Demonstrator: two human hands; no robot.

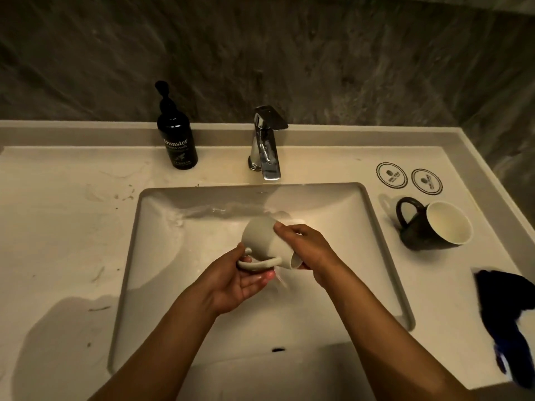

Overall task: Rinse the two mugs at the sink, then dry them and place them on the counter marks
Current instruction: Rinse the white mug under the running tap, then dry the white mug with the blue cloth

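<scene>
A single head-worn wide-angle camera is looking forward and steeply down from the person's own standpoint, facing the wall behind the bench (58, 227). It is sitting close above the sink (162, 227), which is filling the middle of the frame, while both forearms are reaching in from the bottom edge. The lens is bending the bench edges outward.

black pump bottle (177, 140) reads "dunster hand wash"; round counter marks' (391, 175) print illegible.
</scene>
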